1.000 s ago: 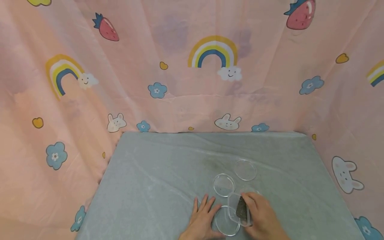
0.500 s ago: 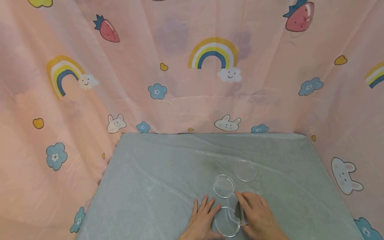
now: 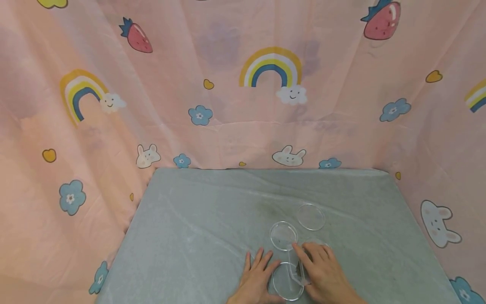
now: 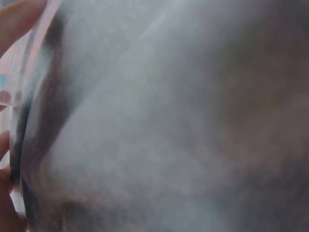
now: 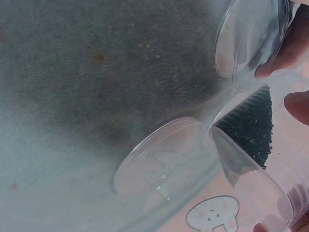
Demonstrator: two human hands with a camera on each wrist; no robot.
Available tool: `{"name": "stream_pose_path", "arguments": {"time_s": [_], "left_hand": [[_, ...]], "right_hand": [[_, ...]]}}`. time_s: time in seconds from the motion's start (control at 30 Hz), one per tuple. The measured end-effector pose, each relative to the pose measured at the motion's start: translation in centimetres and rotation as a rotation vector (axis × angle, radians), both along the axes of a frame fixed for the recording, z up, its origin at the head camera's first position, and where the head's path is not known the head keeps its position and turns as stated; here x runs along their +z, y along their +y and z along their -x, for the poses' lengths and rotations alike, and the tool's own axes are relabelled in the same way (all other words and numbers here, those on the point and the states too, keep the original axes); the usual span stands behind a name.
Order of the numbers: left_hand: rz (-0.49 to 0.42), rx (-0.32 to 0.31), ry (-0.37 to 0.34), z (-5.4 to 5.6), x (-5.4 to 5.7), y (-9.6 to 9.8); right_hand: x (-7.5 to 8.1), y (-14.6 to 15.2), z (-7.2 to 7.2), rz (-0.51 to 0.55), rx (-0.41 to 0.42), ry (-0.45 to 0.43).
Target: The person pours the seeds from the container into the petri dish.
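My right hand (image 3: 326,270) grips a clear plastic container (image 3: 293,270) by its side, tilted towards the dish. Dark soil-like granules (image 5: 248,128) lie banked against its wall in the right wrist view. Beneath and to the left of it, a clear petri dish (image 3: 282,282) rests on the cloth. My left hand (image 3: 253,278) lies beside this dish, fingers spread and straight, index fingertip at its rim. Its thumb is near the dish's lower edge. The left wrist view is mostly blurred, with fingers (image 4: 17,21) along its left edge.
Two more clear round dishes, one nearer (image 3: 283,236) and one farther (image 3: 311,217), lie beyond the hands. Another clear rim (image 3: 320,242) shows partly behind my right hand. Grey cloth (image 3: 205,211) covers the table; a patterned pink curtain (image 3: 220,139) hangs behind.
My right hand has shifted left and turned the container further over the near petri dish, so less of the granules shows. The left hand and the dishes stay in place.
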State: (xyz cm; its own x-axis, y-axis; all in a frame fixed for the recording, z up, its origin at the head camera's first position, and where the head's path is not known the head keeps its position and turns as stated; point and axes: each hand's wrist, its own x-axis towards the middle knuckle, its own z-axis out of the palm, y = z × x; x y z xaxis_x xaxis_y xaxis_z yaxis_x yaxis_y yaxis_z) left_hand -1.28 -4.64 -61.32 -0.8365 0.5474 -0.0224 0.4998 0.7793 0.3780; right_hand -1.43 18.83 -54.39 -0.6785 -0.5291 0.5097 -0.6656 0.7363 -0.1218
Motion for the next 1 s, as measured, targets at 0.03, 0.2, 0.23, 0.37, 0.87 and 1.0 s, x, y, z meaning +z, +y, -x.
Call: {"name": "stream_pose_path", "arguments": {"time_s": [0.03,0.2,0.23,0.37,0.87,1.0], "left_hand": [[-0.001,0.000,0.002,-0.01,0.00,0.00],[-0.004,-0.002,0.011,0.00,0.02,-0.02],[-0.005,-0.003,0.014,-0.01,0.01,-0.03],[-0.004,-0.007,0.034,-0.01,-0.02,-0.08],[-0.012,-0.017,0.075,0.04,-0.06,-0.20],[-0.011,-0.020,0.097,0.05,-0.06,-0.19]], "right_hand": [[0.06,0.00,-0.01,-0.007,-0.004,-0.010],[0.23,-0.07,-0.05,-0.032,-0.021,-0.044],[0.23,-0.08,-0.02,-0.031,-0.020,-0.042],[0.13,-0.12,0.10,-0.029,-0.013,-0.018],[0.18,-0.11,0.28,-0.050,-0.019,-0.012],[0.20,-0.15,0.34,-0.051,-0.017,-0.002]]}}
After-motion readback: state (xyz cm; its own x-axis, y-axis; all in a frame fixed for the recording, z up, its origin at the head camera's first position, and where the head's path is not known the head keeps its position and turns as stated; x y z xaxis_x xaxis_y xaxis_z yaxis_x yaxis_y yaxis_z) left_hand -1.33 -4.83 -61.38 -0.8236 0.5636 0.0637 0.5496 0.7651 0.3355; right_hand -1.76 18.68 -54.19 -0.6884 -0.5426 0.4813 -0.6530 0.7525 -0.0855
